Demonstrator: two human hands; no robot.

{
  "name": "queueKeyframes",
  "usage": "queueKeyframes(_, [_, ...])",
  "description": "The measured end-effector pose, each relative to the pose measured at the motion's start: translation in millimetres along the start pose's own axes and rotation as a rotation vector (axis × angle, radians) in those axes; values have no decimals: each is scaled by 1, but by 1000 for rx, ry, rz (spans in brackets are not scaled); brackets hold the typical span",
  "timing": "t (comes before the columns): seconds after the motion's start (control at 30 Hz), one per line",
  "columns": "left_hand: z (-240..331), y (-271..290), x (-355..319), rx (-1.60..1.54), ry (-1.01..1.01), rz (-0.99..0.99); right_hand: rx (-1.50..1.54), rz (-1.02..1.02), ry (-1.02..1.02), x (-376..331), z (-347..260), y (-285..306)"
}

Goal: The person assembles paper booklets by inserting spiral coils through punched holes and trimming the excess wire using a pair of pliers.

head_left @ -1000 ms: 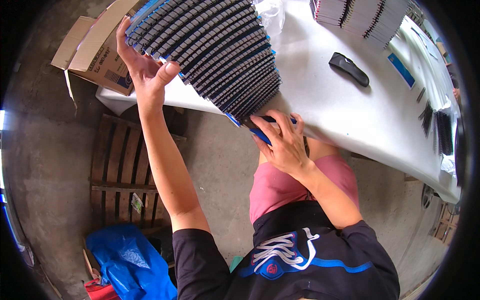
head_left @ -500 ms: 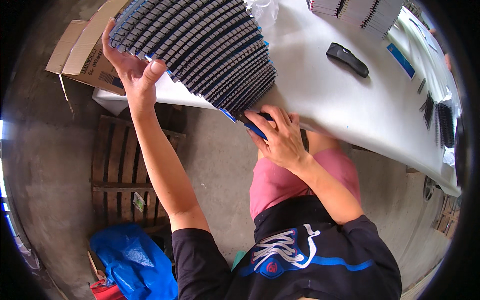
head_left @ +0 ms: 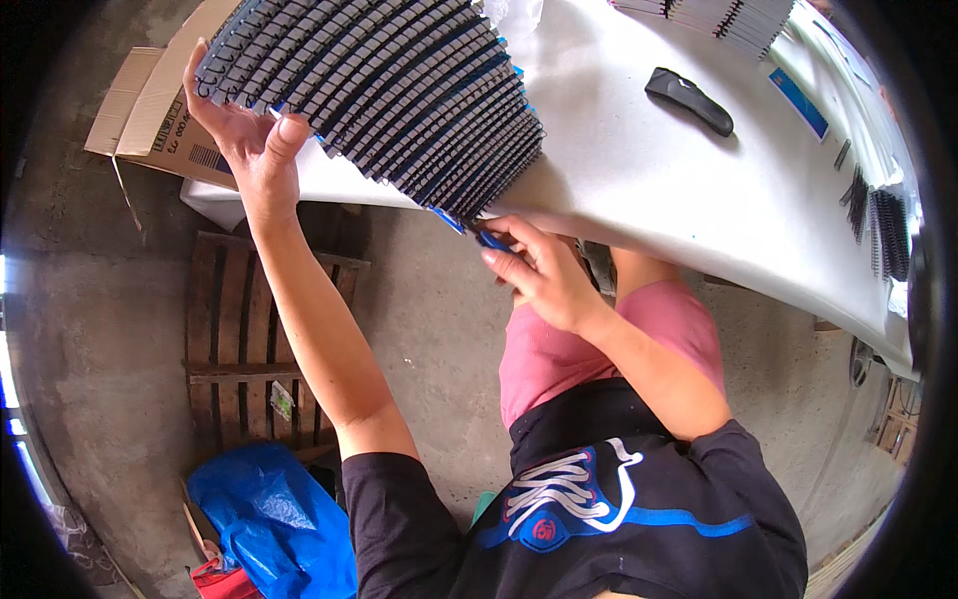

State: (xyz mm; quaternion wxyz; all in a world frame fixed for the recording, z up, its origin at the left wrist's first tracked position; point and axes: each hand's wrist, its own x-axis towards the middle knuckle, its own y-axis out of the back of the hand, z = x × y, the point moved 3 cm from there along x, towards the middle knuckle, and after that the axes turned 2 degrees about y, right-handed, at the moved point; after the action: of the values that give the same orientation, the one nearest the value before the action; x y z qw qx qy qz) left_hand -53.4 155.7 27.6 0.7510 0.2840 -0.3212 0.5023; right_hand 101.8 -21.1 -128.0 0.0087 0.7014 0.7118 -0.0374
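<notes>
A long row of wire-bound notebooks [head_left: 369, 105], packed together with their dark coil spines facing up, rests at the table's left front edge. My left hand [head_left: 254, 150] holds its far-left end, forefinger stretched along the outer side and thumb sticking up by the near edge; the other fingers are mostly hidden. At the near corner of the row, my right hand [head_left: 544, 270] is closed around blue-handled pliers [head_left: 492, 242]. The dark tip of the pliers meets the end of a coil there, though the exact contact is too small to make out.
On the white table [head_left: 609, 140] lie a black case [head_left: 689, 101], a blue card [head_left: 798, 104] and loose black coils [head_left: 886, 235]. More bound notebooks [head_left: 733, 25] stand at the back. A cardboard box [head_left: 165, 120] is at left; below are a wooden pallet [head_left: 239, 309] and blue plastic [head_left: 269, 519].
The row of notebooks and my left hand appear slightly further left and up. My right hand has turned and drawn back a little, showing more of the pliers' handle.
</notes>
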Motion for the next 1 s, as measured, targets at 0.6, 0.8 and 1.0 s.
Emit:
queueKeyframes(0.6, [-1, 0, 1, 14, 14, -9, -1076, 405, 610, -12, 5, 1])
queueKeyframes(0.8, [-3, 2, 2, -6, -11, -36, -1107, 374, 646, -6, 6, 1])
queueKeyframes(1.0, [-2, 0, 1, 2, 6, -26, -734, 299, 628, 0, 9, 4])
